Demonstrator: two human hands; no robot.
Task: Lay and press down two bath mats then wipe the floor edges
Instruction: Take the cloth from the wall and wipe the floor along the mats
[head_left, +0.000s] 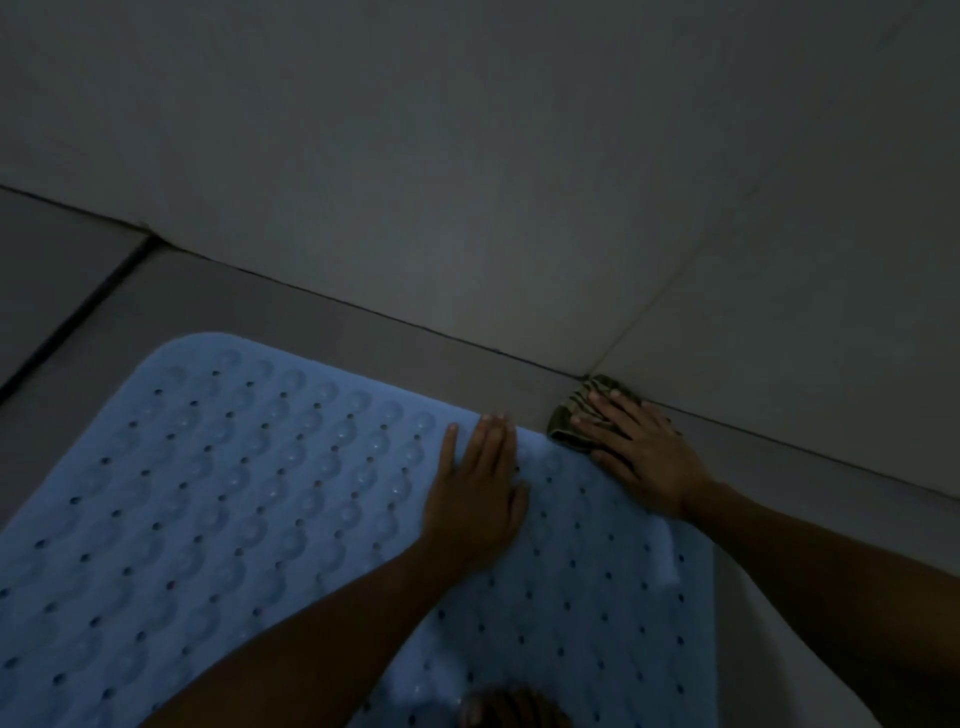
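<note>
Blue bath mat (234, 493) lay flat on floor (311, 312) | left hand (475, 488) pressed mat's far edge, fingers flat | right hand (639, 447) pressed cloth (574, 410) at wall (467, 156) joint, fingers spread | judged: edge-wiping begun; second mat unseen.

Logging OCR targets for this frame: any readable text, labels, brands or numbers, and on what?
None readable. The blue bath mat shows only holes and suction bumps, the striped cloth under the right hand only a pattern, and the wall tiles are plain. The frame is dim and blurred.
</note>
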